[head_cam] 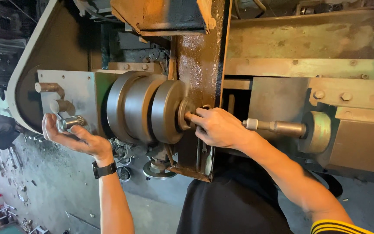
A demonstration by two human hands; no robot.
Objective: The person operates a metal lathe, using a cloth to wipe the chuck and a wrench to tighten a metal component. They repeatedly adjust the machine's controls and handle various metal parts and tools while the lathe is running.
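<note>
Head view of work at an old grey-green machine. The right hand (pixel 216 127) is closing its grip on a small part at the hub (pixel 186 113) of the stepped grey metal pulley (pixel 146 107), fingers together around it; the part itself is hidden by the fingers. The left hand (pixel 72 135) is lying palm-up with its grip apart, cupping, not clamping, the short knurled steel knob (pixel 71 122) that is projecting from the grey steel faceplate (pixel 78 89), below two plain steel pegs (pixel 53 95). Judged good practice here: keeping the right wrist in line with the pulley axis, turning with the fingertips, and steadying the left hand lightly so neither sleeve nor black wristwatch (pixel 104 170) is nearing the pulley grooves
</note>
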